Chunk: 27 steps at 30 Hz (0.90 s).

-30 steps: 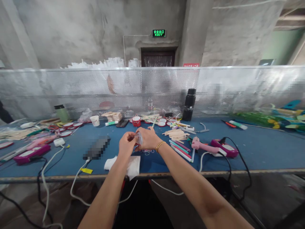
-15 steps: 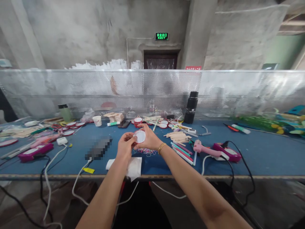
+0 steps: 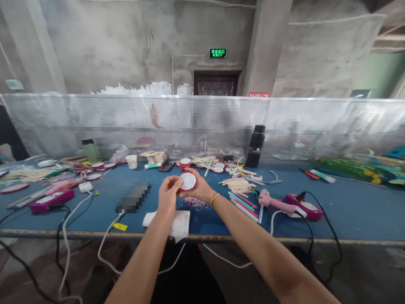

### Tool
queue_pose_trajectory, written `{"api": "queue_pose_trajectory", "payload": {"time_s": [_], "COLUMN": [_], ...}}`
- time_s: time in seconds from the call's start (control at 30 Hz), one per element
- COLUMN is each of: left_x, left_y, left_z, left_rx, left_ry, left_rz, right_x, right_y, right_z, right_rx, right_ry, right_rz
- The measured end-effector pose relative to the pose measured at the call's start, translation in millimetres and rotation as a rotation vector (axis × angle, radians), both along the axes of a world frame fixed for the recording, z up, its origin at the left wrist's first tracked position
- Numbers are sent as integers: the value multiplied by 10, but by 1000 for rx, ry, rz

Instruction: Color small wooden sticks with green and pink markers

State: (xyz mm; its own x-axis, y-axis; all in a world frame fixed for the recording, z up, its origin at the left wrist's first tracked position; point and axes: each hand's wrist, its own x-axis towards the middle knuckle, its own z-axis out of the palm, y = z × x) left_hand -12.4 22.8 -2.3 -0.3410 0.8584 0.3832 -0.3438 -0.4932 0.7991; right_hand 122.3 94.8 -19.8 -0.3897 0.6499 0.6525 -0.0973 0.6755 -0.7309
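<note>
Between my two hands, above the blue table (image 3: 202,223), is a small round white disc with a red rim (image 3: 189,181). My left hand (image 3: 170,191) pinches its left edge with thumb and fingers. Fingers of my right hand (image 3: 201,185) curl round its far and right side. The white face tilts up toward me. Beneath the hands lies a heap of thin pink and white loops (image 3: 196,203). A folded white tissue (image 3: 180,223) rests at the table's front edge, under my left forearm.
Wooden sticks (image 3: 238,185), coloured glue sticks (image 3: 243,206) and a pink glue gun (image 3: 278,202) lie to the right. Behind stand a black bottle (image 3: 255,147) and a paper cup (image 3: 131,161). More red-rimmed discs (image 3: 218,168) lie at the back. Left are a blurred dark device (image 3: 133,198) and cables.
The disc has turned a little, so its white face and red rim show more fully. Both hands still hold it. The whole view has shifted slightly.
</note>
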Motion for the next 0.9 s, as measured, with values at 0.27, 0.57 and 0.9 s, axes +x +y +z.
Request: {"api": "queue_pose_trajectory", "payload": {"time_s": [0.27, 0.57, 0.9], "left_x": [18, -22, -51], "left_y": [3, 51, 137], "left_z": [28, 19, -89], "left_rx": [-47, 31, -26], "left_ry": [3, -76, 186], "left_rz": [2, 103, 67], "right_x": [-15, 38, 118], "right_y": [-92, -99, -125], "right_z": [70, 208, 281], "right_rx": [-181, -676, 117], "right_ry": [73, 293, -104], "right_rz": [145, 293, -309]}}
